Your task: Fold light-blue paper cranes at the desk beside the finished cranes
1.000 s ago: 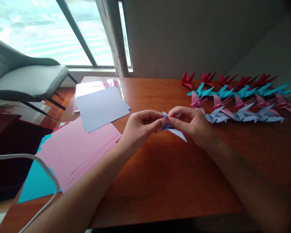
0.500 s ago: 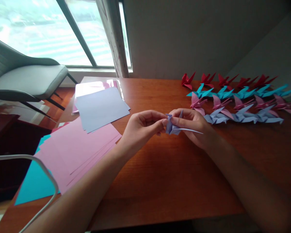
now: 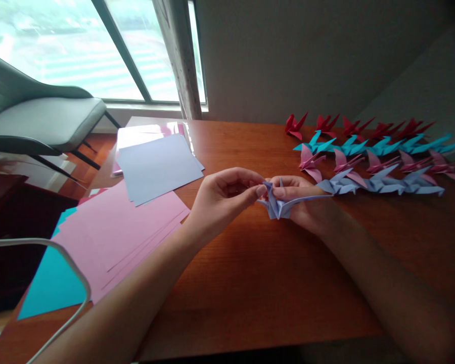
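A pale lavender paper crane is held above the table between both hands, its wings spread to the two sides. My left hand pinches its upper left part between thumb and forefinger. From the other side my right hand grips the body, thumb in front and the other fingers behind, partly hidden. A thin point of the crane sticks up by the right thumb. Just beyond the right hand stands a row of finished lavender cranes.
Rows of pink cranes, turquoise cranes and red cranes stand at the back right. Lavender sheets, pink sheets and turquoise paper lie left on the wooden table. A white cable crosses the lower left; a chair stands beyond.
The crane has turned in my fingers, and its wings now spread wider to both sides. Both hands stay in nearly the same place, still pinching it.
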`<state>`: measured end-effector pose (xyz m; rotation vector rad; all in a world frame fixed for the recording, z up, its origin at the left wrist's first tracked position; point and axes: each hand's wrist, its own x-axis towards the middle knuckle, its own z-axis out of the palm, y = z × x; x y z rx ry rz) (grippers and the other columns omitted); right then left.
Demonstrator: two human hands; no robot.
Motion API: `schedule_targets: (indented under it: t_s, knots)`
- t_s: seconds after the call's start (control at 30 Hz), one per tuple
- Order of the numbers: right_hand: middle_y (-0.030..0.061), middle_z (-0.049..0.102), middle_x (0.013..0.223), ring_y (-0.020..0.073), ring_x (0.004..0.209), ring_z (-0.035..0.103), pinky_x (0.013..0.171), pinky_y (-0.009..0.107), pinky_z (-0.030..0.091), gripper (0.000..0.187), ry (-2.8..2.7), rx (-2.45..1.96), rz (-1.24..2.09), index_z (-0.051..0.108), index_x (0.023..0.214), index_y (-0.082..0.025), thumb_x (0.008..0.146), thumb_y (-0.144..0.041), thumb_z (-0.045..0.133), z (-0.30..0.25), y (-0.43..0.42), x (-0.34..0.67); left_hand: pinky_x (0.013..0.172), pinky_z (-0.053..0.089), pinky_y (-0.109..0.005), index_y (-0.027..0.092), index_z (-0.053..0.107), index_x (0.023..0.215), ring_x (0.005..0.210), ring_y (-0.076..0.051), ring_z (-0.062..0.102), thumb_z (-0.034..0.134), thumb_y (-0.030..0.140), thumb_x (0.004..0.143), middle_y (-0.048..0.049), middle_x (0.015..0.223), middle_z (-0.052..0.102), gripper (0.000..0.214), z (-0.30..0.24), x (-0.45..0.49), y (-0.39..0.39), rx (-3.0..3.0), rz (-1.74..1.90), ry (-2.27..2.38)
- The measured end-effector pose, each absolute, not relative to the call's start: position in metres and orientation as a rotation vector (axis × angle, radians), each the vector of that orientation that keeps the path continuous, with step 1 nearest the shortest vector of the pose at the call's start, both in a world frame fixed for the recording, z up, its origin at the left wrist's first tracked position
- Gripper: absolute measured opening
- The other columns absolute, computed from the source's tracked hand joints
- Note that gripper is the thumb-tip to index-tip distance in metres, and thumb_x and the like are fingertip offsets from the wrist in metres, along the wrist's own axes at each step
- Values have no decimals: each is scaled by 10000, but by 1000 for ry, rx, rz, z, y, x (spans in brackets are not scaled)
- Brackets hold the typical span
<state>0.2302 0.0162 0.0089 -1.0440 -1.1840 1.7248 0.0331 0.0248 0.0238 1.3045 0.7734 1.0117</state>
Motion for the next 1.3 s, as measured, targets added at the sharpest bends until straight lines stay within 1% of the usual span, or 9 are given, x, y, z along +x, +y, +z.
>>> schedule_targets:
  t_s: [0.13, 0.2, 0.33, 0.43, 0.53, 0.73, 0.9, 1.03, 1.3]
  knots:
    - [6, 640, 744, 149, 641, 552, 588, 295, 448, 224, -1288, -993, 1699, 681, 737, -219, 777, -428, 754, 10, 14, 228, 595, 522, -209, 151, 744, 863, 673, -113, 644, 807, 274, 784, -40, 804, 735, 159, 23, 33, 25, 1329, 1022, 752]
    - [8, 644, 787, 151, 680, 565, 625, 305, 467, 218, -1372, -1018, 1563, 675, 750, -218, 809, -418, 740, 11, 13, 226, 604, 516, -204, 152, 746, 853, 673, -106, 632, 794, 247, 792, -32, 790, 726, 123, 22, 33, 27, 1339, 1048, 746]
    - [28, 659, 897, 190, 838, 613, 756, 357, 502, 118, -1577, -1127, 887, 693, 811, -239, 851, -346, 721, 12, 13, 224, 563, 477, -198, 161, 746, 907, 641, -93, 597, 780, 235, 797, -31, 821, 725, 137, 20, 32, 30, 1326, 1091, 807]
    - [33, 679, 889, 212, 858, 610, 800, 405, 491, 32, -1755, -1134, 334, 713, 825, -264, 853, -250, 716, 12, 14, 225, 560, 465, -202, 157, 746, 896, 633, -93, 580, 751, 261, 825, -44, 849, 733, 126, 22, 29, 32, 1323, 1067, 850]
    - [23, 696, 865, 230, 876, 599, 831, 440, 481, 114, -1845, -1085, 40, 730, 847, -296, 837, -183, 722, 13, 13, 227, 598, 484, -215, 153, 746, 857, 657, -108, 594, 699, 313, 872, -51, 830, 734, 167, 25, 27, 31, 1330, 1030, 850]
    - [23, 714, 899, 245, 897, 592, 817, 449, 492, 177, -1915, -1044, -32, 739, 896, -322, 827, -159, 721, 12, 10, 225, 596, 465, -217, 148, 724, 790, 648, -114, 580, 700, 407, 869, -42, 749, 703, 272, 25, 27, 31, 1338, 959, 833]
    - [31, 709, 891, 245, 898, 589, 823, 447, 498, 170, -1948, -1012, -81, 716, 886, -295, 821, -138, 714, 12, 9, 224, 569, 427, -195, 145, 709, 748, 618, -94, 544, 777, 360, 802, -8, 683, 659, 232, 25, 28, 32, 1284, 921, 808]
    - [31, 701, 867, 240, 866, 594, 810, 447, 492, 142, -1952, -1024, -50, 696, 854, -279, 819, -141, 700, 14, 8, 222, 573, 427, -192, 145, 717, 749, 623, -91, 545, 760, 326, 818, -13, 699, 671, 198, 24, 28, 33, 1276, 909, 807]
    - [28, 688, 847, 238, 842, 596, 783, 442, 486, 128, -1946, -1038, 60, 656, 811, -270, 813, -145, 683, 18, 7, 222, 574, 444, -208, 155, 721, 748, 621, -104, 556, 760, 351, 813, -26, 715, 692, 210, 25, 28, 33, 1310, 902, 834]
